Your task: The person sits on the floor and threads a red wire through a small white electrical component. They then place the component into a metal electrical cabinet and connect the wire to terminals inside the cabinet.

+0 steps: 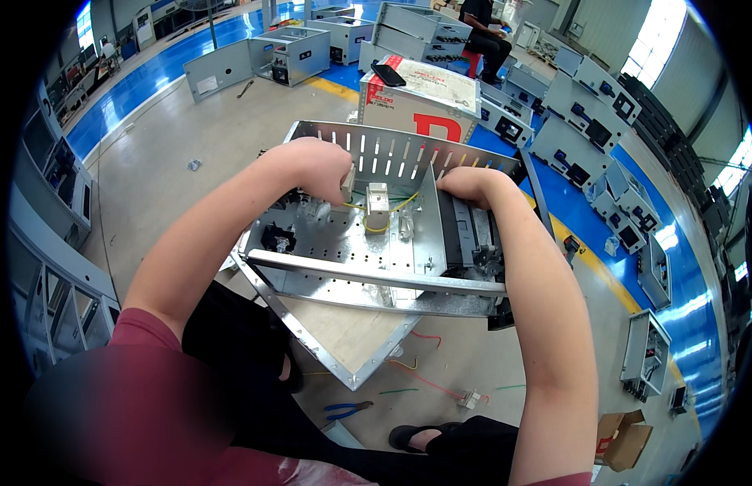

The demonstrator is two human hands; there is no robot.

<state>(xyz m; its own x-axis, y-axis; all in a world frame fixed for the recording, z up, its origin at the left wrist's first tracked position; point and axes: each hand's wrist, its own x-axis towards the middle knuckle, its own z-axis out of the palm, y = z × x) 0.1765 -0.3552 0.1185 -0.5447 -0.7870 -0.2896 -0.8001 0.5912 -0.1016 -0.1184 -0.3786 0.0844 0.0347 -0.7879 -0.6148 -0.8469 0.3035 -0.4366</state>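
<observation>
A silvery sheet-metal drawer [319, 251] with a slotted back wall lies across a metal-edged crate in front of me. My left hand [321, 166] is inside its far left part, with the fingers curled against a small pale block [349, 185]. Another pale block-shaped component [377, 202] stands on the drawer's floor, beside a yellow wire [377, 230]. At the upright divider plate [428, 215], my right hand [469, 185] reaches over a black module [463, 239]; its fingertips are hidden. A black part [277, 238] sits at the drawer's left end.
A box [420, 101] bearing a black phone [389, 75] stands just beyond the drawer. Blue-handled pliers [347, 409] and loose wires lie on the floor near my feet. Grey metal cabinets [586, 117] are stacked at the right. A seated person [485, 36] is in the background.
</observation>
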